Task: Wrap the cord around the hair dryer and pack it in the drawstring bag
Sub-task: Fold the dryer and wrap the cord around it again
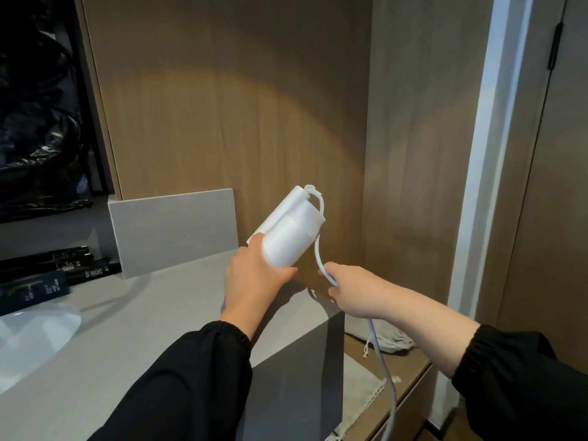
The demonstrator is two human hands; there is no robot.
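I hold a white hair dryer up over the grey counter, its folded handle lying along the body. My left hand grips the dryer's lower end. The white cord leaves the top of the handle, curves down the right side and runs through my right hand, which pinches it just right of the dryer. Below that hand the cord hangs down past the counter's end toward the floor. A pale drawstring bag lies on a low wooden shelf under my right forearm.
The grey counter ends in a square edge at centre. A white basin sits at far left, dark boxes behind it, a grey panel leaning on the wooden wall. A cloth with a lace edge lies lower right.
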